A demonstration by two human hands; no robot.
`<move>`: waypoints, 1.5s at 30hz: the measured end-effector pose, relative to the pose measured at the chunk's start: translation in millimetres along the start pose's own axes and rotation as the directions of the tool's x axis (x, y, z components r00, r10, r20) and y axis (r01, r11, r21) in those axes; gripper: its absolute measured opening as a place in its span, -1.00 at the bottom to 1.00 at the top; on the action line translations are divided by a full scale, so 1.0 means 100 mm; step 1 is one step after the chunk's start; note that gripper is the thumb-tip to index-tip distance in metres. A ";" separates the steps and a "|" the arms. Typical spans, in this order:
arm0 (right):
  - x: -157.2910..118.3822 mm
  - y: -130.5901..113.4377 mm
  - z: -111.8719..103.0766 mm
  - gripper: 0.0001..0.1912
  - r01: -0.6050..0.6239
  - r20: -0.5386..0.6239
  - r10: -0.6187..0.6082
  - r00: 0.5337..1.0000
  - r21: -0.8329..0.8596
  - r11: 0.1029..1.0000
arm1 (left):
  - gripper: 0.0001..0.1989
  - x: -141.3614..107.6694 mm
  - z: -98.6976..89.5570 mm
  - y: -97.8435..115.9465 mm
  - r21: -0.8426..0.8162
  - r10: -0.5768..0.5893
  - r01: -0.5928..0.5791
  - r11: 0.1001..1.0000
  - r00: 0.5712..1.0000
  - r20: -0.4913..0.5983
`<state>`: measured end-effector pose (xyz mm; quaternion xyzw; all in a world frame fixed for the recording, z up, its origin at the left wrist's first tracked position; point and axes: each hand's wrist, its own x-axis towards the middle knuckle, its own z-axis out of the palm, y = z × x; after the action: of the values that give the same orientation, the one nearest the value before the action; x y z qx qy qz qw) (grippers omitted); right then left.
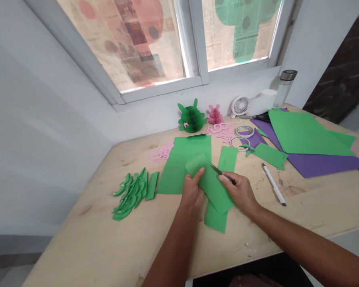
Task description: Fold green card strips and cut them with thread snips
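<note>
My left hand (pixel 194 187) pinches a green paper strip (pixel 214 189), thumb on top, holding it above the table. Scissors (pixel 217 170) are gripped in my right hand (pixel 239 191), their dark blades at the strip's right edge. Whether the blades are parted I cannot make out. Beneath the strip lie a larger green sheet (pixel 179 163) and another narrow green piece (pixel 217 219). A pile of curved green paper cutouts (pixel 131 195) rests to the left, beside a small stack of green rectangles (pixel 151 186).
Pink paper scraps (pixel 163 152), tape rolls (pixel 240 143) and a white pen (pixel 273 184) lie around the work. Green sheets (pixel 302 133) overlap a purple sheet (pixel 323 163) at right. Along the wall stand a green honeycomb paper figure (pixel 192 118), a pink one (pixel 215 115), a fan (pixel 239 106) and a bottle (pixel 285 89).
</note>
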<state>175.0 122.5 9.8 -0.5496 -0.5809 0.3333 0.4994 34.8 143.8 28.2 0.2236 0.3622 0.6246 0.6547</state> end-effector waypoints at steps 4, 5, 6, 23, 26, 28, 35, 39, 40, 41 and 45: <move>0.01 0.00 -0.01 -0.62 -0.009 0.008 0.009 1.000 0.005 1.000 | -0.65 0.00 0.00 0.01 -0.003 -0.014 0.014 1.000 1.000 0.001; 0.01 0.00 -0.01 -0.62 -0.010 0.012 0.010 1.000 0.007 1.000 | -0.66 0.00 0.00 0.01 -0.005 -0.013 0.013 1.000 1.000 0.002; 0.01 0.00 -0.01 -0.62 -0.010 0.016 0.010 1.000 0.009 1.000 | -0.66 0.00 0.00 0.01 -0.007 -0.013 0.013 1.000 1.000 0.004; 0.02 0.00 -0.02 -0.64 -0.011 0.029 0.010 1.000 0.054 0.998 | -0.69 -0.01 -0.01 0.02 -0.008 -0.039 0.039 0.999 0.999 0.020; 0.02 0.00 -0.02 -0.64 -0.007 0.035 0.006 0.999 0.049 0.999 | -0.68 -0.01 0.00 0.02 -0.010 -0.038 0.038 0.999 0.999 0.016; 0.02 -0.01 -0.02 -0.65 -0.004 0.036 0.003 0.999 0.046 0.999 | -0.67 -0.01 0.00 0.02 -0.012 -0.033 0.034 0.999 0.999 0.017; 0.02 0.00 -0.01 -0.65 -0.001 0.023 0.000 1.000 0.043 0.999 | -0.68 -0.02 0.01 0.02 -0.018 -0.020 0.021 1.000 1.000 0.017; 0.02 0.00 -0.01 -0.64 -0.003 0.017 0.003 1.000 0.048 0.999 | -0.68 -0.02 0.00 0.02 -0.026 -0.025 0.026 0.999 0.999 0.028; 0.01 0.00 -0.01 -0.64 -0.004 0.015 0.003 1.000 0.049 0.999 | -0.69 -0.02 0.01 0.02 -0.029 -0.024 0.025 0.999 0.999 0.025; 0.01 0.00 -0.01 -0.64 -0.005 0.013 0.004 1.000 0.050 0.999 | -0.69 -0.02 0.01 0.02 -0.030 -0.023 0.023 0.999 1.000 0.022; 0.01 0.00 -0.01 -0.65 -0.008 0.005 0.008 1.000 0.046 0.999 | -0.72 -0.02 0.00 0.02 -0.024 -0.029 0.029 0.999 0.999 0.016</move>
<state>175.4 123.2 10.5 -0.5396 -0.5721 0.3500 0.5090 34.0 142.6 30.2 0.2152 0.3528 0.6176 0.6691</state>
